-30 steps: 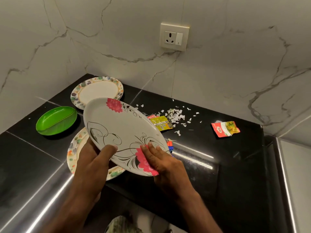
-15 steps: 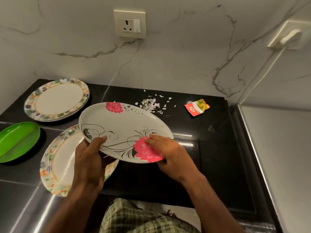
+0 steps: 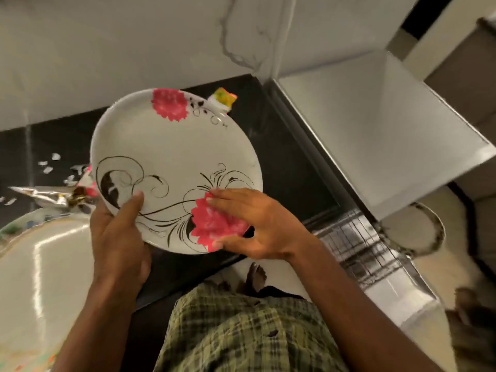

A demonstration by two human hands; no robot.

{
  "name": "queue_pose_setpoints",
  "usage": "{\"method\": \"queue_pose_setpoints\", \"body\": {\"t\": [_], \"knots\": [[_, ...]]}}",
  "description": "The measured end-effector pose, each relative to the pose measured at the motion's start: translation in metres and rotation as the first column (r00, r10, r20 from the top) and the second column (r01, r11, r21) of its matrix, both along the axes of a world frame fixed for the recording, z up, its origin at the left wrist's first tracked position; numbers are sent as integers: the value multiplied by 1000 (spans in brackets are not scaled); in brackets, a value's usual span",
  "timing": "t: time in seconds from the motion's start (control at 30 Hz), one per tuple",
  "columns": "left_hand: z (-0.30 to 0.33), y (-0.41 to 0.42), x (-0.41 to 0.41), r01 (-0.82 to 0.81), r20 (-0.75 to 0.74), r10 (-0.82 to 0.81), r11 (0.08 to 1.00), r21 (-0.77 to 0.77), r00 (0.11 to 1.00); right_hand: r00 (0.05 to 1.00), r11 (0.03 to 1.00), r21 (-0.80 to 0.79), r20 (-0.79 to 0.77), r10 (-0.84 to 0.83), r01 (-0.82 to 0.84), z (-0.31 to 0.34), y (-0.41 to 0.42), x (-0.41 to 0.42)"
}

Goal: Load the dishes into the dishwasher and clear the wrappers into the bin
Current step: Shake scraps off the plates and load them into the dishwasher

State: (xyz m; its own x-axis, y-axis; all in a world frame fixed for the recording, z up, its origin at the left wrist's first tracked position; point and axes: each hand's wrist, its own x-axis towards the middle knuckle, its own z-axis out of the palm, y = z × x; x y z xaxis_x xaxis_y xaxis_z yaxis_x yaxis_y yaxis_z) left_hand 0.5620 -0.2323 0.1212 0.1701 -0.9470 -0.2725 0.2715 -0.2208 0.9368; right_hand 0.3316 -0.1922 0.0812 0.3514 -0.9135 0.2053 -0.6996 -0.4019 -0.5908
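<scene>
A white plate with pink flowers (image 3: 171, 162) is held up over the black counter (image 3: 290, 167). My left hand (image 3: 118, 232) grips its near-left rim, thumb on top. My right hand (image 3: 255, 224) holds the near-right rim, fingers lying across the pink flower and thumb at the edge. A red and yellow wrapper (image 3: 222, 99) peeks out behind the plate's far rim. A silver wrapper (image 3: 51, 196) lies on the counter at the left, among white paper scraps (image 3: 49, 163). To the right, below the counter, the dishwasher rack (image 3: 357, 245) is pulled out, with a round plate (image 3: 418, 232) beside it.
A patterned plate (image 3: 35, 267) lies at the counter's near-left edge. The steel-grey dishwasher top (image 3: 375, 124) stands right of the counter. A marble wall (image 3: 134, 49) runs behind. My checked clothing (image 3: 241, 331) and a bare foot show below.
The view has swung right and down: the socket, green dish and far plate have left the frame and the dishwasher rack has come in. Both hands keep hold of the flowered plate.
</scene>
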Motion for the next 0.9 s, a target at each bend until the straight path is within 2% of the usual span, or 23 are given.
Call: {"method": "queue_pose_setpoints", "body": {"t": [0.07,0.17,0.23,0.3,0.4,0.5,0.6,0.7,0.77,0.83,0.9], "knots": [[3,1,-16,158,29,-156,985,-70,987,987,962,-218,46,-157,163,1,6,-8],[10,1,-40,364,150,-338,911,-195,929,923,823,-427,86,-375,374,19,19,-32],[16,0,-58,549,342,-451,786,-285,824,865,730,-486,121,-488,480,38,34,-55],[24,0,-77,694,528,-484,639,-331,698,822,675,-512,117,-558,531,52,49,-80],[33,8,-114,809,657,-494,481,-339,569,778,618,-590,27,-628,520,65,79,-118],[39,26,-155,913,745,-529,267,-308,406,745,550,-680,-11,-667,484,73,111,-155],[40,45,-200,946,784,-534,115,-304,317,778,617,-614,-7,-628,492,71,150,-190],[35,65,-249,959,798,-542,59,-277,264,780,643,-524,70,-622,559,61,186,-226],[29,81,-283,967,746,-626,59,-248,229,754,623,-489,116,-647,610,55,211,-258],[16,93,-314,989,719,-682,46,-140,134,708,585,-471,134,-693,661,50,237,-290],[-6,102,-345,1000,744,-668,-9,6,-10,659,548,-431,160,-735,717,45,267,-323]]}}
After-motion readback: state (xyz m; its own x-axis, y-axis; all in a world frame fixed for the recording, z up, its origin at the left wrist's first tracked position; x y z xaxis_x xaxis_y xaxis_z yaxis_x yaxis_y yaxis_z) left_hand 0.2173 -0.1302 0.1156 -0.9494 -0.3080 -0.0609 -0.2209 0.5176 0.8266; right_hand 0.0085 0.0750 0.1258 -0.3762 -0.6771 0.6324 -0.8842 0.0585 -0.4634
